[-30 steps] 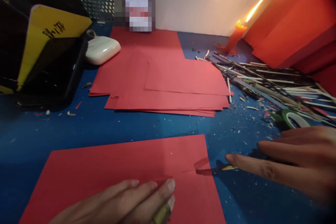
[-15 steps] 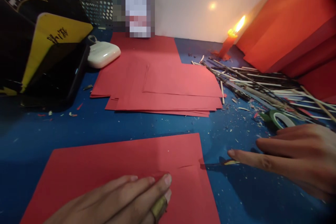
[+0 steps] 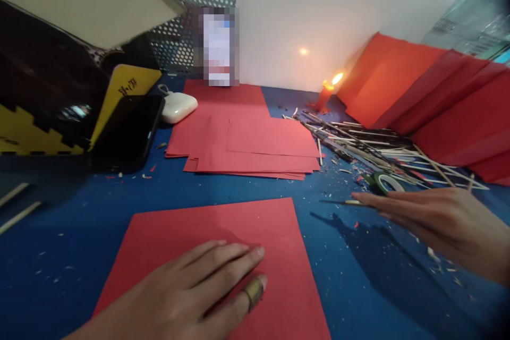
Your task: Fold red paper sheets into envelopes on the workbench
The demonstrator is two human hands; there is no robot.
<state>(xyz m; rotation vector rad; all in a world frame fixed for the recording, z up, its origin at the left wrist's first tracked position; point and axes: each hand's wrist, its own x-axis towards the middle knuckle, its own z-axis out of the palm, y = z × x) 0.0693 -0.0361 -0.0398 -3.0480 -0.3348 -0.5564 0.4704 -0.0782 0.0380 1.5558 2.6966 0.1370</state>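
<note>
My left hand (image 3: 203,287) lies flat on a red paper sheet (image 3: 274,234), fingers stretched out, with a brass-coloured band around the thumb. To the right of the sheet, my right hand (image 3: 442,218) is raised a little over the blue table, its fingers closed around a slim craft knife (image 3: 338,202). The knife's thin dark tip points left, and its shadow falls on the table. Most of its pale handle is hidden by the fingers. Just beyond the right fingertips is a green tape roll (image 3: 384,183).
Several red papers (image 3: 255,143) are stacked beyond the sheet. A lit candle (image 3: 325,95) stands near thin sticks (image 3: 366,143) and folded red paper (image 3: 402,90). At left are a black phone (image 3: 123,138), a white case (image 3: 179,106) and two pale sticks (image 3: 18,212).
My right hand has lifted the knife off the sheet's right edge. The left hand stays on the paper, its fingers a little more spread. The view has tilted up.
</note>
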